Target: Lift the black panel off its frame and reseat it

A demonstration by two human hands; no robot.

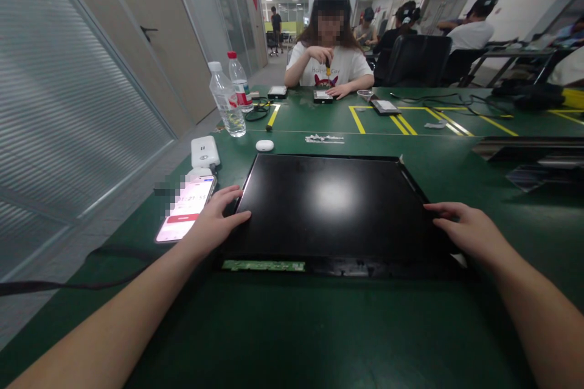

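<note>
A black LCD display panel (292, 213) lies flat on the green table, screen side up, with a bright light reflection near its middle. Along its near edge runs a green circuit board strip (263, 265). My left hand (221, 216) holds the panel's left edge, its thumb over the screen border and its fingers along the side. At the opposite edge, my right hand (463, 228) grips the border between thumb and fingers. Part of the fingertips of both hands is hidden by the frame or the hands themselves.
Left of the panel lie a lit phone (187, 209), a white power bank (205, 152) and a white earbud case (264, 145). Two water bottles (228, 103) stand behind. Across the table (292, 328), a person (331, 55) holds a screwdriver over a hard drive (323, 96). Dark metal-like pieces (533, 149) lie right.
</note>
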